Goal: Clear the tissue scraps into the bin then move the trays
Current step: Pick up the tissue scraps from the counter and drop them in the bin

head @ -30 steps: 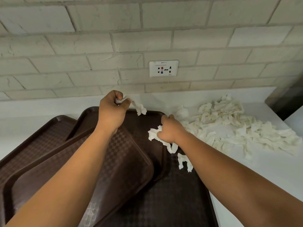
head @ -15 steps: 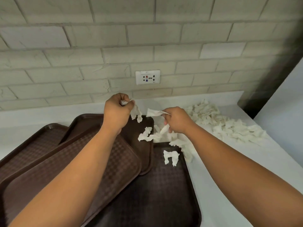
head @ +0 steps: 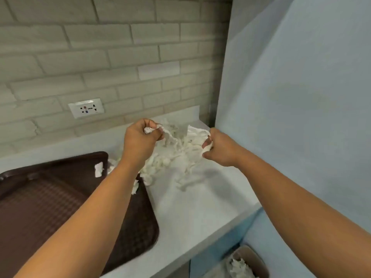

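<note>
My left hand [head: 140,141] is clenched around a wad of white tissue scraps, held above the counter. My right hand [head: 219,148] grips more tissue scraps [head: 195,135], with loose ends trailing down. A heap of torn tissue [head: 174,159] lies on the pale counter beneath both hands. Brown trays [head: 40,197] sit at the left, with a small scrap [head: 98,169] on the back one. A bin [head: 259,259] stands on the floor at the lower right, with tissue inside.
A pale blue wall [head: 301,97] closes off the right side. The brick wall behind carries a white socket [head: 86,108]. The counter edge [head: 210,235] runs diagonally above the bin.
The view has swung right, bringing the blue wall and the bin into sight. Both hands, still holding tissue, have moved right from over the trays to above the heap on the counter.
</note>
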Demonstrator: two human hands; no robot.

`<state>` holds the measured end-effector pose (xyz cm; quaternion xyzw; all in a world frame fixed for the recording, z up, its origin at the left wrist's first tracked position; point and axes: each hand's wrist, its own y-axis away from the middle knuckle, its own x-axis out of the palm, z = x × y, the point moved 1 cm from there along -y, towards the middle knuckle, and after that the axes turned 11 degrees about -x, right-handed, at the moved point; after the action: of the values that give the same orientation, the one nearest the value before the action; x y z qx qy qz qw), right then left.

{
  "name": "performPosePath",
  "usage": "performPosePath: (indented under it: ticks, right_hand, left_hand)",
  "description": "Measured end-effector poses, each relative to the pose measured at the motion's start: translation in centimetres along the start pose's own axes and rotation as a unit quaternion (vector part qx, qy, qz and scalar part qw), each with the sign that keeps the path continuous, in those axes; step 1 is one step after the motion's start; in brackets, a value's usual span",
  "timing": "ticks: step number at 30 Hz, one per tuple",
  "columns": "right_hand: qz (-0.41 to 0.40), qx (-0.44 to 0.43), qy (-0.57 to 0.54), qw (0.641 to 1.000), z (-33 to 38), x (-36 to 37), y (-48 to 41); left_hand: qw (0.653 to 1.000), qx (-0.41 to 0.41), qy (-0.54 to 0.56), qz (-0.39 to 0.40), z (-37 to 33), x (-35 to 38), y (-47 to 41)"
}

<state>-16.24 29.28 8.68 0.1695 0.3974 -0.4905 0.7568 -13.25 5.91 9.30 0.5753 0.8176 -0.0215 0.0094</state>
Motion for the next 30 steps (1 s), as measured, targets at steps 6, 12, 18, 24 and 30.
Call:
performPosePath:
  ticks: [6,12,18,24,30]
  right_hand:
    - [-0.022,0.073,0.013,0.997,-9.3,-4.7,11.9]
    - [-0.031,0.193,-0.102,0.975,-18.3,-3.3,22.9]
    - [-0.011,0.321,-0.083,0.943,-26.5,4.1,30.8]
    - [-0.044,0.437,-0.056,0.897,-33.8,11.8,34.4]
    - [-0.052,0.485,-0.094,0.868,-41.4,18.5,36.5]
  left_hand:
    - [0.995,-0.024,-0.019,0.095,2.3,12.5,7.2]
    - [0.981,-0.084,-0.066,0.165,8.9,21.0,13.9]
    - [0.953,-0.159,-0.143,0.217,18.8,25.3,18.9]
    - [0.928,-0.222,-0.18,0.239,28.6,29.0,20.5]
    - [0.907,-0.277,-0.218,0.23,41.3,32.3,19.4]
